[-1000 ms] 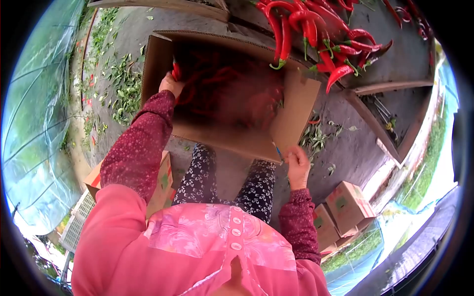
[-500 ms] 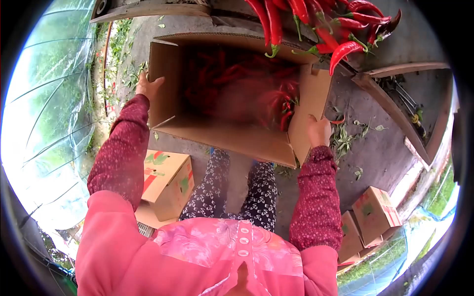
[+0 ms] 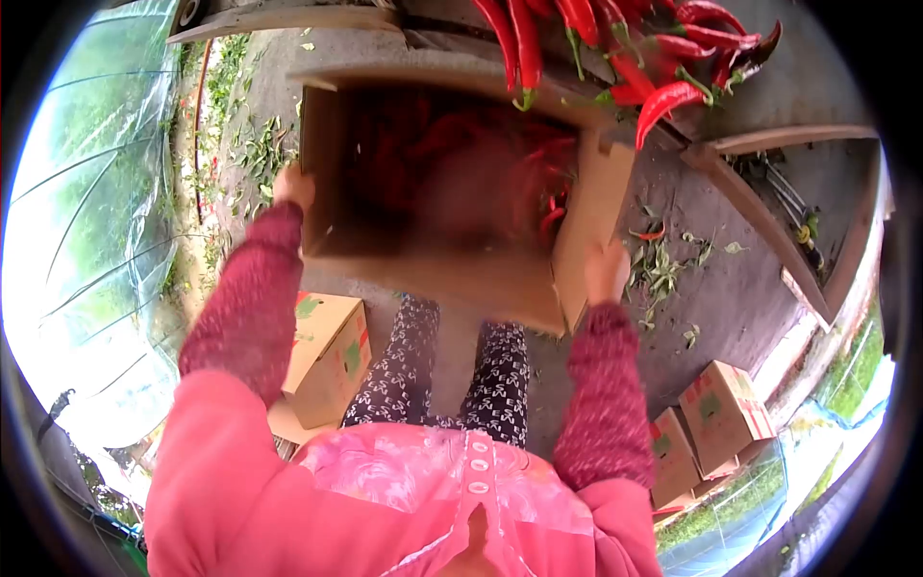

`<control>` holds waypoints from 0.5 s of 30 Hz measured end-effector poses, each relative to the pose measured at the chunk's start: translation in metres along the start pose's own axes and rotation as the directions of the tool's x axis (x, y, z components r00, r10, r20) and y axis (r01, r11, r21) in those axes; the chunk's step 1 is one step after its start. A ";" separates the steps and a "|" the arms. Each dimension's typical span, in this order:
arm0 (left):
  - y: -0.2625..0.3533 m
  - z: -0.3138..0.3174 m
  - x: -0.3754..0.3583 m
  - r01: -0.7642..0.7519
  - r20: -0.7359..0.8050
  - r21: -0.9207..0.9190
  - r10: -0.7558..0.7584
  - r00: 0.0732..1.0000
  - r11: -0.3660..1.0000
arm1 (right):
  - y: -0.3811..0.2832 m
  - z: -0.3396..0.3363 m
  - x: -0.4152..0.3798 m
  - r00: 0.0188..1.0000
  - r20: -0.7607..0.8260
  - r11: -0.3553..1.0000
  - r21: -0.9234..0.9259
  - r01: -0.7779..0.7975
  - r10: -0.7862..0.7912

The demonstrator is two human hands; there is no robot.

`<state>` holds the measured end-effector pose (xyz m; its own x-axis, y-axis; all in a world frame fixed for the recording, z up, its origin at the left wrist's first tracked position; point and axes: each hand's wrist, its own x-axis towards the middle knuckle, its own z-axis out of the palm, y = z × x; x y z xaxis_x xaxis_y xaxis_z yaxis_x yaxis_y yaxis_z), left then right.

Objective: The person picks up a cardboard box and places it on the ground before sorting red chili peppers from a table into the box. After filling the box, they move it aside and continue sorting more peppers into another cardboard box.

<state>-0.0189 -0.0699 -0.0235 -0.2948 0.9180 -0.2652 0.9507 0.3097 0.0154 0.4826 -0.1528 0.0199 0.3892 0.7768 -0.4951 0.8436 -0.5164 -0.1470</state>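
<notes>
An open cardboard box [image 3: 433, 279] hangs in front of my legs, with red chili peppers [image 3: 461, 163] lying deep inside it. Its near edge is blurred. My left hand [image 3: 294, 188] grips the box's left side, fingers closed on the cardboard. On the right side, my right hand [image 3: 607, 271] is closed on the box wall near its front corner. More red peppers with green stems [image 3: 670, 99] lie beyond the box at the top right, close to its far right corner.
A closed carton [image 3: 327, 361] stands by my legs at the left. More cartons [image 3: 726, 413] sit at the lower right. A wooden frame edge [image 3: 760, 221] runs along the right. Green leaves [image 3: 659, 269] litter the ground. Plastic sheeting [image 3: 96, 212] lines the left.
The box has tilted and shifted slightly, its left side moving right and its right side left. Both hands have moved with it, inward and a little down, still gripping.
</notes>
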 end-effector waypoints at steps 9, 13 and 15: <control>-0.007 -0.004 -0.013 0.015 0.060 -0.110 -0.009 0.998 0.994 | 0.004 0.002 -0.018 0.994 -0.107 0.972 0.234 0.014 0.011; -0.020 -0.028 -0.027 0.109 0.167 -0.293 -0.061 0.984 0.950 | 0.004 0.006 -0.005 0.995 -0.073 0.966 0.255 -0.053 0.073; -0.024 -0.008 0.008 0.187 0.321 -0.515 -0.014 0.947 0.837 | 0.003 0.002 0.013 0.993 -0.059 0.973 0.212 -0.093 0.107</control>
<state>-0.0446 -0.0676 -0.0181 -0.2614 0.7856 -0.5608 0.6909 0.5580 0.4597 0.4890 -0.1451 0.0112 0.4984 0.7367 -0.4570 0.7062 -0.6508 -0.2788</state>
